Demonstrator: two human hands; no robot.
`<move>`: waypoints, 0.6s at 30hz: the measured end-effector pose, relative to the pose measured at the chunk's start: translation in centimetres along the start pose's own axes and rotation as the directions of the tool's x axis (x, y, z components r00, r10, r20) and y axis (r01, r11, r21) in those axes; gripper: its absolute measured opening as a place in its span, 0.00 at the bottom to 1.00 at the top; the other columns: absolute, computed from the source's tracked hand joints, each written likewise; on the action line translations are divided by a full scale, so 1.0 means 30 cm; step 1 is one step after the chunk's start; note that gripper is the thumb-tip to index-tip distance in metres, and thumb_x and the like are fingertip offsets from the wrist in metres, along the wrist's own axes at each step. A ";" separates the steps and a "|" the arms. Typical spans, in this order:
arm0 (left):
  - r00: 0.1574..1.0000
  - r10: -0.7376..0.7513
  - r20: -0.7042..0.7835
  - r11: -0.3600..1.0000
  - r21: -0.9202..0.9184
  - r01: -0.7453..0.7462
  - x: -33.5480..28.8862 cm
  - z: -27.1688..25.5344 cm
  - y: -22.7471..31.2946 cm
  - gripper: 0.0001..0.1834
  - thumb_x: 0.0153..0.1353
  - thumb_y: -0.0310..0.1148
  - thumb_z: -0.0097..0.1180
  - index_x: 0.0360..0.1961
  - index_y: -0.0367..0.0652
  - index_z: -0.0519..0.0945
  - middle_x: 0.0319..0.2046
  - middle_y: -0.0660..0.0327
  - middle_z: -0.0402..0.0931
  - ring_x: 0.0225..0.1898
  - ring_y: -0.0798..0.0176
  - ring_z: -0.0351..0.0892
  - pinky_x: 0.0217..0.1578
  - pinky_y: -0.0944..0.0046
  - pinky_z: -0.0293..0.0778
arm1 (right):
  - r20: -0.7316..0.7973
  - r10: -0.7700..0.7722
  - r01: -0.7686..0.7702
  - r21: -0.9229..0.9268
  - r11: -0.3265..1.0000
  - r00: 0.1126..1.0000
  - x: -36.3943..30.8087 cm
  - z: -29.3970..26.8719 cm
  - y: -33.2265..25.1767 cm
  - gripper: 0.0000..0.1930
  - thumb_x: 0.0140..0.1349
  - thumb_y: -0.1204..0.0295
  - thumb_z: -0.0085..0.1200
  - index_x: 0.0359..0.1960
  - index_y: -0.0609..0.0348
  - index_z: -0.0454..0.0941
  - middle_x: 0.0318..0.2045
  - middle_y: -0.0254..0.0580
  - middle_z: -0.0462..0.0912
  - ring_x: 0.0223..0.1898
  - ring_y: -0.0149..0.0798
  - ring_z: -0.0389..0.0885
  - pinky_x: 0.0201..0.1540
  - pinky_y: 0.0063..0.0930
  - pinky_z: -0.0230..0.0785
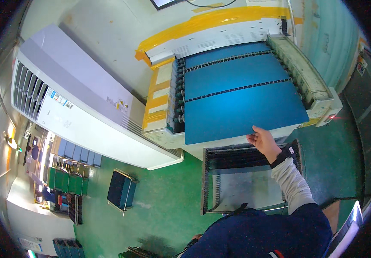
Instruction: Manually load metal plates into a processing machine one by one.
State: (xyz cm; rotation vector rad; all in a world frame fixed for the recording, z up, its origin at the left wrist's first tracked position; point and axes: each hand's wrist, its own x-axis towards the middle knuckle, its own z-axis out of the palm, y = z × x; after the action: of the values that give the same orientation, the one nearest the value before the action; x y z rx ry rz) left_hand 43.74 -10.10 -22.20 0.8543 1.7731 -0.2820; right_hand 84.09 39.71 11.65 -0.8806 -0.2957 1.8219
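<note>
A flat blue panel (241,109) sticks out over the front of a roller machine (323,101). My right hand (263,141) is at the panel's near edge, thumb and fingers apart. The thumb overlaps the edge from above and the other fingers sit just in front of it; whether they touch the panel is unclear. Only a sliver of my left hand (197,237) shows beside my body at the bottom, its fingers mostly hidden. Two more blue panels, a middle one (237,71) and a far one (228,53), lie behind on the rollers.
Below the machine's outlet stands a black slotted rack (205,185), between it and me. A tall white air conditioner (86,103) fills the left side. On the green floor (164,185) is a small dark cart (122,189). Racks and a person are at the far left.
</note>
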 end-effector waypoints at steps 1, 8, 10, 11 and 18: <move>1.000 0.000 0.000 1.000 -0.001 0.000 0.000 -0.001 0.002 0.23 0.45 0.46 0.58 0.43 0.48 0.78 0.41 0.59 0.78 0.43 0.56 0.76 0.45 0.59 0.70 | 0.012 -0.008 0.008 -0.001 1.000 1.000 0.005 -0.003 -0.002 0.10 0.57 0.66 0.54 0.32 0.58 0.69 0.28 0.45 0.76 0.31 0.44 0.77 0.35 0.36 0.71; 1.000 -0.004 -0.004 1.000 -0.005 0.004 -0.004 -0.001 0.008 0.23 0.45 0.46 0.58 0.43 0.49 0.78 0.41 0.59 0.78 0.43 0.55 0.76 0.45 0.58 0.70 | -0.006 0.015 -0.015 -0.021 1.000 1.000 0.020 0.005 -0.012 0.09 0.56 0.67 0.55 0.31 0.56 0.69 0.28 0.41 0.75 0.32 0.42 0.77 0.36 0.34 0.71; 1.000 -0.005 -0.008 1.000 -0.006 0.005 -0.008 -0.001 0.008 0.23 0.46 0.46 0.58 0.43 0.49 0.78 0.41 0.59 0.78 0.43 0.55 0.76 0.45 0.58 0.70 | 0.022 0.000 0.001 -0.027 1.000 1.000 0.021 0.003 -0.014 0.08 0.56 0.67 0.55 0.30 0.56 0.69 0.27 0.42 0.76 0.31 0.42 0.77 0.36 0.34 0.70; 1.000 -0.007 -0.007 1.000 -0.007 0.007 -0.009 0.001 0.009 0.23 0.46 0.46 0.58 0.43 0.49 0.78 0.41 0.59 0.78 0.43 0.55 0.76 0.45 0.58 0.70 | 0.022 0.001 -0.001 -0.027 1.000 1.000 0.021 0.005 -0.014 0.08 0.56 0.67 0.55 0.30 0.56 0.69 0.27 0.42 0.76 0.31 0.42 0.77 0.36 0.34 0.70; 1.000 -0.007 -0.005 1.000 -0.004 0.007 -0.010 -0.001 0.013 0.23 0.46 0.46 0.57 0.44 0.49 0.78 0.41 0.58 0.78 0.43 0.54 0.76 0.45 0.58 0.70 | -0.006 -0.002 0.002 -0.045 0.999 1.000 0.052 -0.021 -0.011 0.11 0.56 0.65 0.55 0.32 0.56 0.69 0.27 0.44 0.76 0.30 0.42 0.77 0.33 0.35 0.71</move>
State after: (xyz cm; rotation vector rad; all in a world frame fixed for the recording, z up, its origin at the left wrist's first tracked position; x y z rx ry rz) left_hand 44.03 -9.94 -21.84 0.8461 1.7814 -0.2810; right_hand 84.46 41.11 10.73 -0.9162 -0.3348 1.8163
